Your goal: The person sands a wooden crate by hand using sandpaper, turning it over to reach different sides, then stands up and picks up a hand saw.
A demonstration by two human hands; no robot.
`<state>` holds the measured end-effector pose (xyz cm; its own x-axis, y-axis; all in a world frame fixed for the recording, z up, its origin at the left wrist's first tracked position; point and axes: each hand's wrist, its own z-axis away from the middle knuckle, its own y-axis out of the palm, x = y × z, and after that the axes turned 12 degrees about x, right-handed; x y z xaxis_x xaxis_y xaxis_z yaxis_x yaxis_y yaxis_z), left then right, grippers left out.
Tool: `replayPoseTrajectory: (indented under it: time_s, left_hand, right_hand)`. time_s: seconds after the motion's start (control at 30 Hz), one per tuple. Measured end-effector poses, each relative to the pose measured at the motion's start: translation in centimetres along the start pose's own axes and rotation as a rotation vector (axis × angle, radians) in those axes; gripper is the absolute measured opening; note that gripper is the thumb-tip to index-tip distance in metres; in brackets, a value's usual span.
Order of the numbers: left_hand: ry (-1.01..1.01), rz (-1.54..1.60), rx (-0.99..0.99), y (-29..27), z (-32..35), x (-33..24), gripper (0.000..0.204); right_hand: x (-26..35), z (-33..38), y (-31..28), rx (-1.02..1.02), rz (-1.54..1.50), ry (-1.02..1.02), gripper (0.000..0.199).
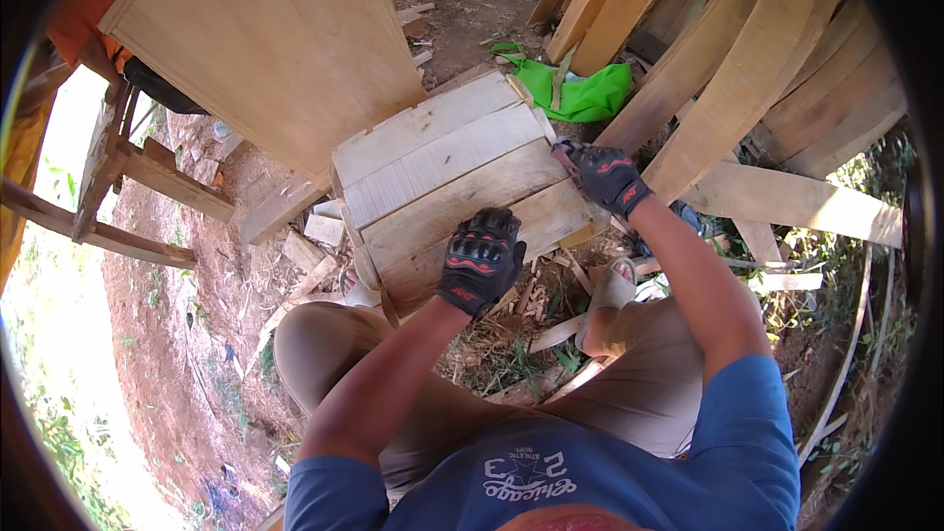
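Note:
A wooden crate point(447, 177) made of slats lies in front of my knees, its far boards pale and its near boards browner. My left hand point(482, 261), in a black glove with red trim, rests on the near slats, fingers lying on the wood and thumb apart. At the crate's right end is my right hand point(605, 175), in a matching glove. Its fingers bend round the edge there; the fingertips are partly hidden.
A broad wooden panel point(275, 39) stands beyond the crate to the left. Long planks point(737, 69) lean at the right. A bright green bag point(575, 90) lies behind the crate. Wood scraps point(305, 251) litter the dirt. Orange cloth point(84, 10) shows at the far left.

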<state>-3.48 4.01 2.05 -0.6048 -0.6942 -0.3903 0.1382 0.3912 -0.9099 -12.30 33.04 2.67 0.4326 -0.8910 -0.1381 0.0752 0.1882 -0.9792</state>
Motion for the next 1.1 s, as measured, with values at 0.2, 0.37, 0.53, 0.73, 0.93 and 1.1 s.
replayPoseTrajectory:
  time_s: [0.2,0.37,0.53,0.73,0.93,1.1]
  left_hand:
    - [-0.024,-0.014,-0.001,-0.1,0.3,0.7,0.036]
    - [-0.013,-0.018,0.015,-0.3,0.3,-0.2,0.036]
    - [-0.008,-0.021,-0.001,0.4,0.3,0.0,0.036]
    - [-0.023,-0.019,0.002,-0.2,0.3,0.1,0.034]
    - [-0.002,-0.020,-0.019,0.1,0.5,0.1,0.033]
    - [0.002,-0.020,-0.021,0.0,0.7,0.0,0.033]
  right_hand:
    - [2.0,0.8,-0.7,0.130,-0.045,0.000,0.034]
    - [0.8,3.1,2.5,-0.238,0.049,-0.117,0.037]
    - [0.9,1.4,2.2,-0.269,-0.032,-0.114,0.036]
    - [0.9,3.7,1.3,-0.001,-0.004,-0.077,0.037]
    - [1.3,2.9,2.4,-0.179,0.078,-0.063,0.021]
    - [1.1,3.0,1.7,-0.183,-0.013,0.071,0.025]
